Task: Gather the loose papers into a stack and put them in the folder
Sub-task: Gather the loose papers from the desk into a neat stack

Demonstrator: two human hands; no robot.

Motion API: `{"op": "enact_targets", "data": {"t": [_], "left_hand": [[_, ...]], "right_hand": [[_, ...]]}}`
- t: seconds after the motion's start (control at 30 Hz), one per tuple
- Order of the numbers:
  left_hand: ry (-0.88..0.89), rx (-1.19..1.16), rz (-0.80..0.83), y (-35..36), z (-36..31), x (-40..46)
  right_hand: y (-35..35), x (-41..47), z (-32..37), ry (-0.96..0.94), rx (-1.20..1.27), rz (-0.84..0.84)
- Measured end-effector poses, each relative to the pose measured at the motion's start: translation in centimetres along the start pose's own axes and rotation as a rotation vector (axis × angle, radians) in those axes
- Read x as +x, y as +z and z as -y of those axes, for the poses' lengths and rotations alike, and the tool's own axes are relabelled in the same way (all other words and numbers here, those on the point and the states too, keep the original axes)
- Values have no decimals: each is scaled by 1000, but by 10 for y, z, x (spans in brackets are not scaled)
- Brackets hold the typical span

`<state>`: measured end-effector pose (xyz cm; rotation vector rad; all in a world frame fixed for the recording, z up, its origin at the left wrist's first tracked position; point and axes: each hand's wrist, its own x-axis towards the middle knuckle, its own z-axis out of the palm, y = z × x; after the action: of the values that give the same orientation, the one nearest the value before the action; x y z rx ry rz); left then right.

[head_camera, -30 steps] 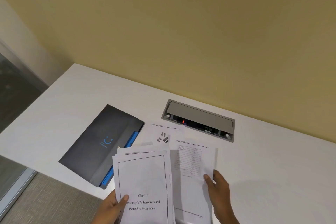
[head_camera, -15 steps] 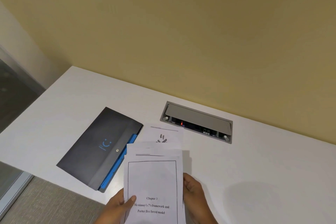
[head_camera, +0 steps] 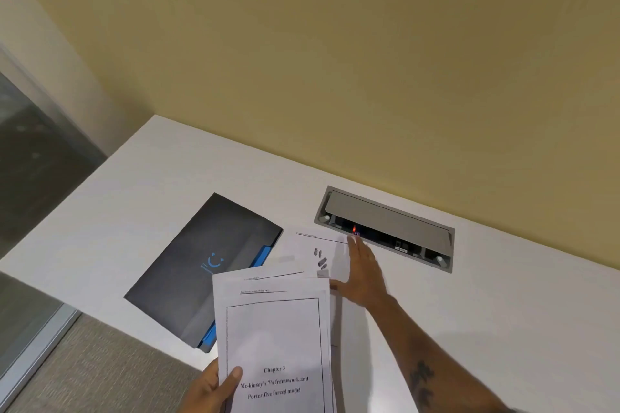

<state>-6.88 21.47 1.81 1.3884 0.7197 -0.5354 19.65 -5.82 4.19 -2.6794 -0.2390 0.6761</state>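
My left hand (head_camera: 214,389) grips the lower left corner of a stack of white papers (head_camera: 273,329); its top sheet has a framed "Chapter 3" title. One loose sheet (head_camera: 318,253) with a small grey figure lies flat on the white table beyond the stack. My right hand (head_camera: 364,273) is stretched out, fingers extended, resting on that sheet's right edge, with nothing in its grasp. The dark grey folder (head_camera: 201,265) with a blue smile logo and blue inner edge lies closed to the left of the papers, slanted on the table.
A grey recessed power and cable box (head_camera: 385,228) with a red light sits in the white table (head_camera: 503,305) just past my right fingertips. The yellow wall is behind it. The table's front edge runs at lower left, above grey carpet (head_camera: 100,369).
My right hand let go of the stack's right side and reached forward to the loose sheet near the cable box. The sheet picked up earlier now lies within the stack.
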Motion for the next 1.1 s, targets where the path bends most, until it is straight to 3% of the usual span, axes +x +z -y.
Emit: {"op": "enact_targets", "data": {"t": [0.17,0.33,0.5,0.6,0.7,0.97,1.1], "left_hand": [[-13,-91,-26,-10,5,-4],[5,-96,-81,-15,11,-9],[-6,-128,-36,-15,5,-7],[3,-66,-3,-10,-5,-7],[-26,-2,-12,0,-16,-6],[-6,239,-31,32,-35,8],[-57,407,59,46,-37,19]], "right_hand": [[14,13,-10,17,-190,146],[32,0,-10,4,-170,26],[55,-31,-17,117,238,-142],[65,-50,-30,266,586,-161],[71,-66,-44,274,766,-186],[83,-131,-63,414,1165,104],[99,-147,-62,431,1369,260]]}}
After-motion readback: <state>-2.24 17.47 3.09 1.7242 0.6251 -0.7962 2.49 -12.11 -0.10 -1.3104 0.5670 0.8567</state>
